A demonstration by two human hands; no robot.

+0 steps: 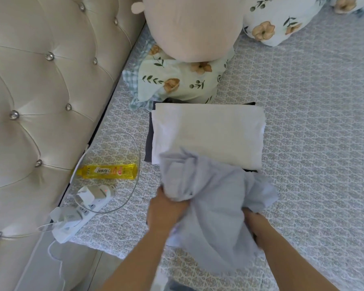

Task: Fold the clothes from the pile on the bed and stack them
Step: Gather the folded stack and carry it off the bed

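2 hands (166,208) (254,225), yellow bottle (107,171), power strip (78,217)

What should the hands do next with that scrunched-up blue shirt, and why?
Probably pull it open and lay it flat on the bed cover. The light blue garment is bunched up, gripped by the left hand and the right hand, and its far edge lies over the folded white piece on the stack. It likely needs spreading out before it can be folded neatly.
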